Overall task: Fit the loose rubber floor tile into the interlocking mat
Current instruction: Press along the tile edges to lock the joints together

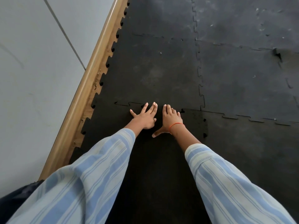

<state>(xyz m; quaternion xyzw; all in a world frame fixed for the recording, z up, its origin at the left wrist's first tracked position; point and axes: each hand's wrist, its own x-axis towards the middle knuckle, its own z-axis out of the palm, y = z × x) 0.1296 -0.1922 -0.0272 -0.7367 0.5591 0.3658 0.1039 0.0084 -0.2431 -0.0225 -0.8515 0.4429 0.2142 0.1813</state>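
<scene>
The loose black rubber tile (155, 159) lies under my arms, its far toothed edge meeting the laid tile ahead (153, 70) of the interlocking mat. My left hand (144, 116) rests flat on the tile's far edge, fingers spread over the seam. Beside it, my right hand (170, 120) with an orange thread at the wrist also lies flat, palm down, thumb pointing back. Neither hand holds anything. On the tile's right side small gaps (205, 135) show at the joint with the neighbouring tile (250, 151).
A wooden skirting strip (84, 94) and a grey wall (32, 78) run along the left, with bare wood floor showing between the mat's teeth. More joined black tiles (242, 70) stretch ahead and right, one with a lifted corner (277, 54).
</scene>
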